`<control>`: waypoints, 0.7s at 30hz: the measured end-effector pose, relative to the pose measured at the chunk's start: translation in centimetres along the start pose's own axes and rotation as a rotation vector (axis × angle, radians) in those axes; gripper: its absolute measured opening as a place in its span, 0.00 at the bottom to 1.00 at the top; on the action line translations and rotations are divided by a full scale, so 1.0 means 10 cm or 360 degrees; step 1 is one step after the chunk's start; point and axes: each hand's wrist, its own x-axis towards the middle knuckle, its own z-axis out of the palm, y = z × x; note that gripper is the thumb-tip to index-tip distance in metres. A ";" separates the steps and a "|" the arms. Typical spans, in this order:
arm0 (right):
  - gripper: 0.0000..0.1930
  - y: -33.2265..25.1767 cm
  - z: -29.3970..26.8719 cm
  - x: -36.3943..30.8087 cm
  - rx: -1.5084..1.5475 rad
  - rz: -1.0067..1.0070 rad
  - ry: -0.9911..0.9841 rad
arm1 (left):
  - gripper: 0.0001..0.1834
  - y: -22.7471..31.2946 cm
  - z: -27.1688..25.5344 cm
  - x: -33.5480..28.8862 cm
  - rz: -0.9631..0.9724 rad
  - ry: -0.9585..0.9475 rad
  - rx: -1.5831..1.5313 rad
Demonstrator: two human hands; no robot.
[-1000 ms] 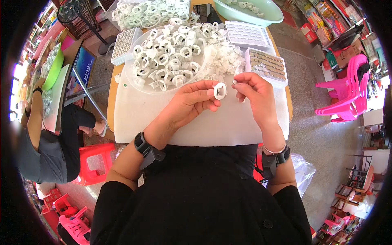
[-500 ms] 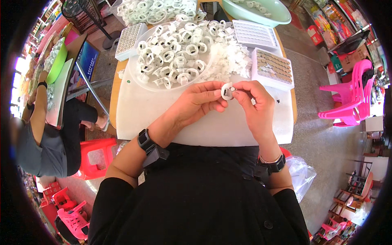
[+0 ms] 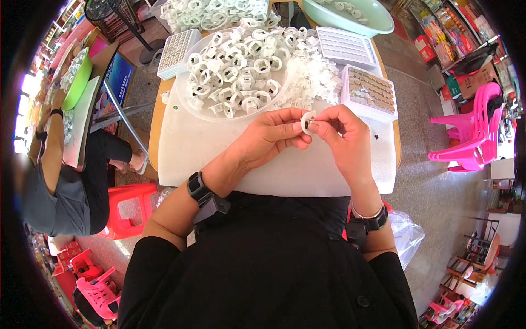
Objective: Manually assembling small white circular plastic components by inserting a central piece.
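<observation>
Left hand [image 3: 271, 136] curled, thumb & fingertips pinching small white ring [image 3: 308, 122] by its left edge. Right hand [image 3: 342, 131] meeting it from the other side, thumb & forefinger pinched on ring's right rim; small dark bit visible betw. right fingers, too small to tell what. Ring held upright-ish in the air, above white mat [image 3: 285, 164], just in front of the round clear tray [image 3: 189, 107]. Tray heaped w/ similar white rings [image 3: 241, 71], a loose pile of smaller white pieces [image 3: 312, 77] spilling off its right side. To the right of that pile, white box [image 3: 368, 90] w/ grid of small round parts; behind it a flatter white grid tray [image 3: 345, 46]. Another grid tray [image 3: 178, 52] at far left corner of table. Pale green basin [image 3: 378, 22] at far edge, a few white parts inside. More rings in a clear bin [image 3: 213, 11] at top. Small black speck [image 3: 378, 135] on mat near right hand. Black wrist bands on both forearms. Another person [image 3: 52, 181] seated to the left at a separate table, red stool [image 3: 129, 205] betw. the two. Pink chairs [image 3: 471, 131] stacked at right.
</observation>
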 end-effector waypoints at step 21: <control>0.08 0.10 -0.02 0.00 0.0014 -0.0020 -0.0045 | 0.16 0.01 -0.02 0.00 -0.0052 -0.0030 0.0069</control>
